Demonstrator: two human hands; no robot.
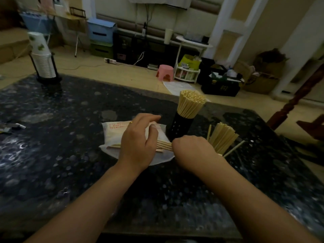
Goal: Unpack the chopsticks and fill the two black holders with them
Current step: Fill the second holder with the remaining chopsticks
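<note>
Dark speckled table (70, 120) carries the work. Left hand (138, 142) presses the white wrapper (112, 130) flat with relaxed fingers, while right hand (191, 148) grips loose chopsticks (164, 145) between both hands, likely drawing them out. Just beyond the right hand stands one full black holder (178, 127); a second bundle (222, 137) fans behind its knuckles, that holder hidden.

table (70, 137): glossy speckled stone | chopsticks (190, 106): pale wood | holder (180, 127): matt black

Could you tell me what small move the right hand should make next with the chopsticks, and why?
Probably draw the bundle of chopsticks out of the white packet: the right hand grips their exposed ends, while the left hand rests on the packet.
</note>
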